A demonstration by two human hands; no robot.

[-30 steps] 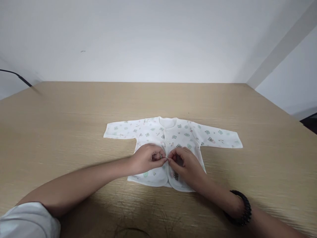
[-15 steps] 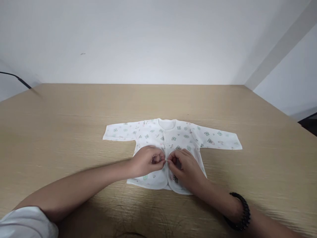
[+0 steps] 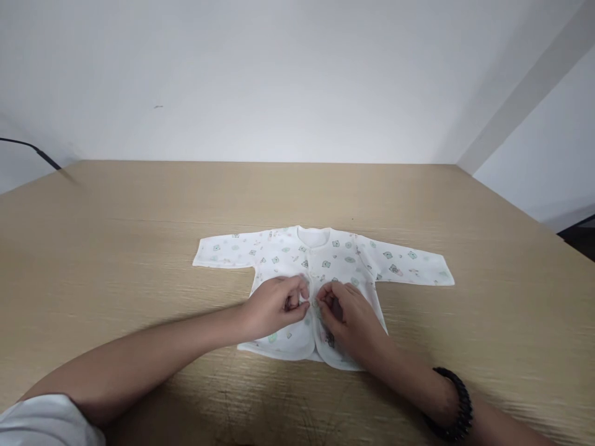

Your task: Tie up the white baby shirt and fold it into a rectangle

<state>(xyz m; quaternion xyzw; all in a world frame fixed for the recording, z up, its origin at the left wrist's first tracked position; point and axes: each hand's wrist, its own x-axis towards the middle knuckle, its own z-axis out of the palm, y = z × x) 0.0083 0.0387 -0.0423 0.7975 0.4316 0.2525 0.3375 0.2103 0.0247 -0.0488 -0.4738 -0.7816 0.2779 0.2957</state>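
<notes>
— Where is the baby shirt [image 3: 320, 260]? Flat at mid-table [image 3: 139, 204]; left hand [image 3: 274, 305] and right hand [image 3: 346, 313] pinch its front placket edges.

— How will it handle? Likely soft, light, limp; best held at the snap edges.

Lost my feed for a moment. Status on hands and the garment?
Left hand and right hand both pinching the front opening of the baby shirt. Shirt flat on table, sleeves spread. Nothing in the way.

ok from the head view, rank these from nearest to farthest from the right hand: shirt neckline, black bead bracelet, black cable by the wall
1. Neckline of the white printed baby shirt, just beyond the right hand.
2. Black bead bracelet, on that hand's own wrist, toward the camera.
3. Black cable, far left at the wall.
</notes>
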